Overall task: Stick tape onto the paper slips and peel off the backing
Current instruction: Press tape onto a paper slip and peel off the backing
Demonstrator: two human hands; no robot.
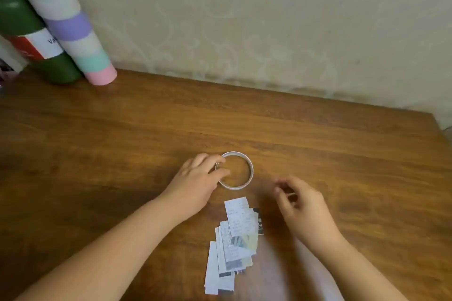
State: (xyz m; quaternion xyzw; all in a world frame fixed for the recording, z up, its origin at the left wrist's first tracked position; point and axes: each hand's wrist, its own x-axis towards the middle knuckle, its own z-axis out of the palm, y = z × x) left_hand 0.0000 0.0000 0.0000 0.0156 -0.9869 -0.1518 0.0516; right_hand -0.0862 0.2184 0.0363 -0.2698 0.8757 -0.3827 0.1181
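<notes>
Left hand [195, 178] grips the tape roll [241, 173] at its left rim, fingers curled over the ring; right hand [300, 205] is blurred, fingers bent toward the thumb, cannot tell if it pinches anything.

Wooden table [122, 142] runs up to a pale patterned wall [269, 19]. Far left corner: a green tube [22, 22] with a red-and-white label, and beside it a pastel striped tube [71, 22], both leaning. Tape roll lies flat mid-table, a thin white ring, its right side free of the hand. Paper slips [232, 244] lie in a loose overlapping pile just near of the roll, between the two forearms, untouched by either hand. Right hand sits right of the roll and the slips, apart from both.
</notes>
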